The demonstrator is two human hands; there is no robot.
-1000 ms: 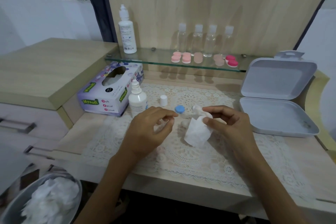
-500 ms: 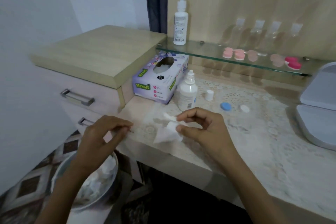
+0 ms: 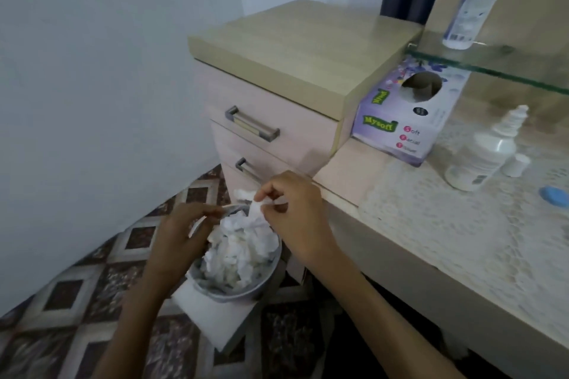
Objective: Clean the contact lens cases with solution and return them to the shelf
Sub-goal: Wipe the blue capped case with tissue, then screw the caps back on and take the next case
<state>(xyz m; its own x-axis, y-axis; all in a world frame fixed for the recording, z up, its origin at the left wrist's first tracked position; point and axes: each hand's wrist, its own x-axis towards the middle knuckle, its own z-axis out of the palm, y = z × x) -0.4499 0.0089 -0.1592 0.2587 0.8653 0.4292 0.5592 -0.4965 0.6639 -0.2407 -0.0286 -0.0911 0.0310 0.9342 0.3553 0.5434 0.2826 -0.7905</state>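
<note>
My right hand (image 3: 295, 218) pinches a crumpled white tissue (image 3: 255, 209) just above a grey bowl (image 3: 234, 294) heaped with used tissues, low beside the desk. At the bowl's left rim, my left hand (image 3: 181, 234) has its fingers curled; blur hides whether they hold anything. A blue lens case cap (image 3: 555, 197) lies on the lace mat (image 3: 462, 240) at the right edge. The small solution bottle (image 3: 483, 157) stands uncapped there, its white cap (image 3: 518, 164) beside it. The glass shelf (image 3: 492, 66) shows at the upper right; no lens cases on it are in view.
A purple tissue box (image 3: 406, 120) sits under the shelf. A tall bottle (image 3: 471, 6) stands on the shelf. A drawer unit (image 3: 261, 132) with metal handles is right behind the bowl. The bowl rests on a white surface (image 3: 212, 317) above a patterned floor.
The view has swung left and down. My right hand carried the tissue off the desk to over the bowl; my left hand dropped to the bowl's rim.
</note>
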